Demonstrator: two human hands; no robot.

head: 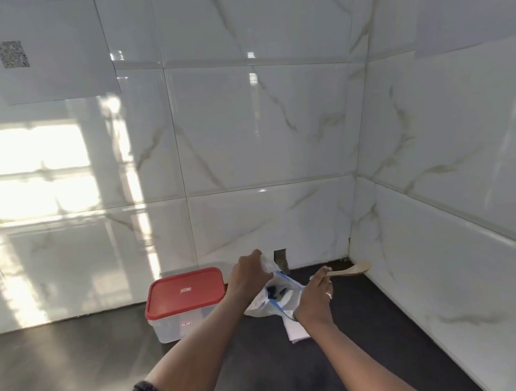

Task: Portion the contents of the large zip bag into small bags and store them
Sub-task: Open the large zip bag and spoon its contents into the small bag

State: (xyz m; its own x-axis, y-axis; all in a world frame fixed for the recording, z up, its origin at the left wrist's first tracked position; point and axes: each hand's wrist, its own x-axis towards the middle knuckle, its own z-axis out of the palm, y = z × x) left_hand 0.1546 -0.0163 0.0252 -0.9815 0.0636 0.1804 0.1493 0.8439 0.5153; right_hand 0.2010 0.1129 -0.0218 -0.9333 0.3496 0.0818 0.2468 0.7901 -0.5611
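Observation:
A clear large zip bag (277, 297) with a blue zip strip lies open on the dark counter, with some small dark contents visible at its mouth. My left hand (248, 275) grips the bag's upper edge and holds it up. My right hand (315, 300) is closed around the handle of a wooden spoon (352, 270), whose bowl points right toward the corner. The right hand also touches the bag's near edge. Flat white small bags (296, 330) lie under the large bag, partly hidden by my right wrist.
A clear plastic box with a red lid (185, 292) stands shut just left of the bag. White marble-tiled walls close off the back and right sides, meeting in a corner. A small hole (281, 261) is cut in the back wall behind the bag.

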